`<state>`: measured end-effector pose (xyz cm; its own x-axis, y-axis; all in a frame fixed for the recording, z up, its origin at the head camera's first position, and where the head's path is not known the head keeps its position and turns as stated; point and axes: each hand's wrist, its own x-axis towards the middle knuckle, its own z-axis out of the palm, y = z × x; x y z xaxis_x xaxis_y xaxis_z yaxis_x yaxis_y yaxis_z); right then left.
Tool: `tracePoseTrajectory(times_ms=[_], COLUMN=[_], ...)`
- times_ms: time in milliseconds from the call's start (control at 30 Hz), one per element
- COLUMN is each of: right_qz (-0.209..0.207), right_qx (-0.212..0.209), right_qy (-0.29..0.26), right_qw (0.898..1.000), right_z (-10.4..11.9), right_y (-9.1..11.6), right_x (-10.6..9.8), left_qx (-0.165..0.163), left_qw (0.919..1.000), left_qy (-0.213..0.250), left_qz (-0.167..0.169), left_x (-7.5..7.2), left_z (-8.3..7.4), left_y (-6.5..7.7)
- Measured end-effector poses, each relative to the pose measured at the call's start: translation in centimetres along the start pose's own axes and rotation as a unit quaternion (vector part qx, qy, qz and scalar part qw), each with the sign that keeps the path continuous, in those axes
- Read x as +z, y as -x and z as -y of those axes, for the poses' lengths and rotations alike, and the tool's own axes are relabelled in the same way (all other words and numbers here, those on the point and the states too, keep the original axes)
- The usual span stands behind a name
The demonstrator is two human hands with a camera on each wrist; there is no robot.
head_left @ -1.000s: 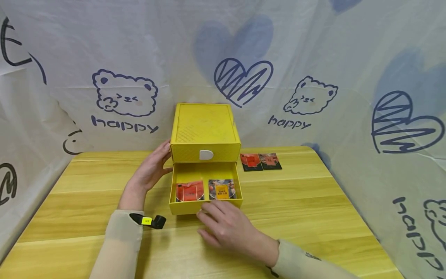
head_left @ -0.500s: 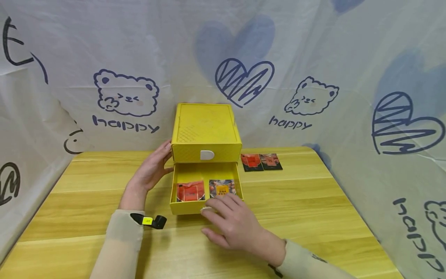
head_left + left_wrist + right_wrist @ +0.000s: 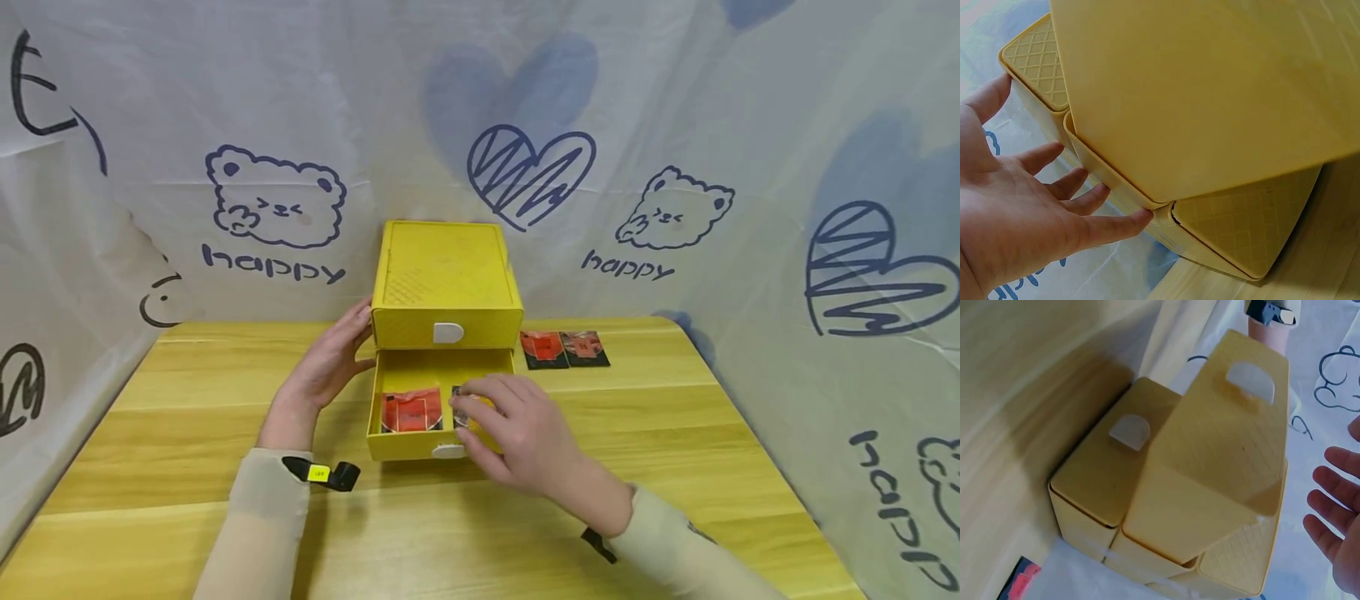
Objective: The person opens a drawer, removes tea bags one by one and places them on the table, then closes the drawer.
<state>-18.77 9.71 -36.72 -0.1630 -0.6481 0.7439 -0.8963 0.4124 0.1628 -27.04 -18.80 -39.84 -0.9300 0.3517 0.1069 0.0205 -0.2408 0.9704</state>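
Note:
A yellow drawer box [image 3: 450, 262] stands at the table's back, its middle drawer [image 3: 405, 447] pulled out. My left hand [image 3: 322, 362] rests its spread fingertips along the box's side; the left wrist view shows the fingers [image 3: 1088, 203] fairly straight. Inside the drawer lies a red sachet [image 3: 412, 411] on the left. Beside it, a sachet with a yellow label [image 3: 459, 419] is mostly hidden behind my right hand [image 3: 525, 429]. That hand hovers over the drawer's front right corner, fingers loosely bent. In the right wrist view its fingers [image 3: 1335, 481] hold nothing.
Two dark red sachets [image 3: 543, 350] lie side by side on the wooden table [image 3: 675, 450], right of the box. A printed white cloth [image 3: 420, 100] hangs behind. White tabs mark the upper drawer [image 3: 405, 329] and the lower drawer [image 3: 1100, 481].
My right hand has risen from the drawer's front tab, moving up and to the right until it covers much of the right-hand sachet. My left hand stays on the box's side.

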Motion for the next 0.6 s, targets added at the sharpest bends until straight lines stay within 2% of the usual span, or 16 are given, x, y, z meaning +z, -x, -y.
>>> tracePoseTrajectory(times_ms=[133, 233, 400, 600], right_qz=[0.035, 0.09, 0.193, 0.283], right_qx=[0.025, 0.06, 0.113, 0.143], right_qy=[-0.008, -0.011, -0.01, -0.01], right_qw=[0.999, 0.994, 0.975, 0.948], right_z=[-0.7, -1.2, -2.0, -2.8], right_y=[-0.4, -0.7, -0.9, -1.2], right_x=[-0.3, -0.4, -0.4, -0.2], left_qx=[-0.001, -0.002, -0.002, 0.0], left_qw=[1.0, 1.0, 1.0, 1.0], left_qy=[-0.002, -0.002, 0.0, 0.001], left_qz=[0.003, 0.002, 0.001, 0.003], left_x=[0.1, 0.2, 0.2, 0.2], left_z=[-0.1, -0.2, -0.2, -0.2], left_y=[0.0, 0.1, 0.1, 0.1])
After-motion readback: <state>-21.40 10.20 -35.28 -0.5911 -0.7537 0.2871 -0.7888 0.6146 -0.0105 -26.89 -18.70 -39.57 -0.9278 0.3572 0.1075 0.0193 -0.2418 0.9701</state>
